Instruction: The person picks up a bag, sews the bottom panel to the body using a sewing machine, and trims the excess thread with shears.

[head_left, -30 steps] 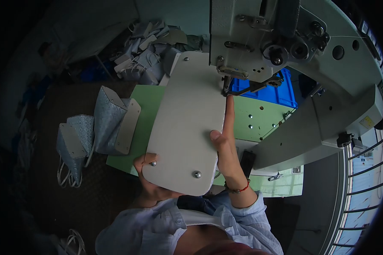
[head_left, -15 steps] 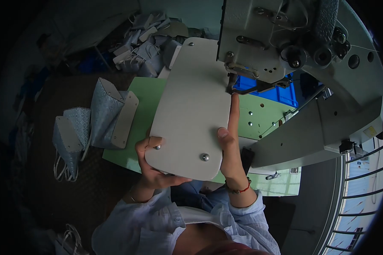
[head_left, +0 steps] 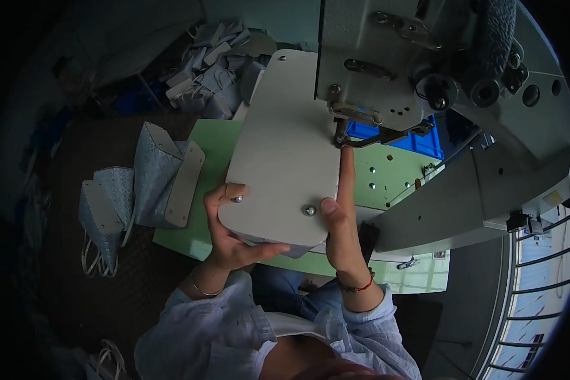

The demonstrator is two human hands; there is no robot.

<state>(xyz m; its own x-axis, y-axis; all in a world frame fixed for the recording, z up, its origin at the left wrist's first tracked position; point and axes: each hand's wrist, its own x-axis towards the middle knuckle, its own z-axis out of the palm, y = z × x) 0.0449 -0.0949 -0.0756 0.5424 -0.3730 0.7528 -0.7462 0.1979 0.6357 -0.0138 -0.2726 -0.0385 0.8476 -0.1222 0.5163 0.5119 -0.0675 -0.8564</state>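
Note:
A long grey bag-bottom panel (head_left: pixel 284 145) with metal studs at its corners lies under the head of a sewing machine (head_left: pixel 418 69). My left hand (head_left: pixel 229 234) grips the panel's near left corner, thumb on top beside a stud. My right hand (head_left: pixel 339 215) holds the near right edge, with the thumb by a stud and the index finger stretched along the edge up to the presser foot (head_left: pixel 343 136).
The green machine table (head_left: pixel 392 180) lies beneath the panel. Two grey patterned bags (head_left: pixel 161 180) stand at the left, one lower down (head_left: pixel 104 212). A heap of grey pieces (head_left: pixel 218 69) lies at the back. A blue crate (head_left: pixel 418 139) sits behind the needle.
The panel has slid away from me under the machine head, and both hands have moved up with it. The near edge now sits higher in view.

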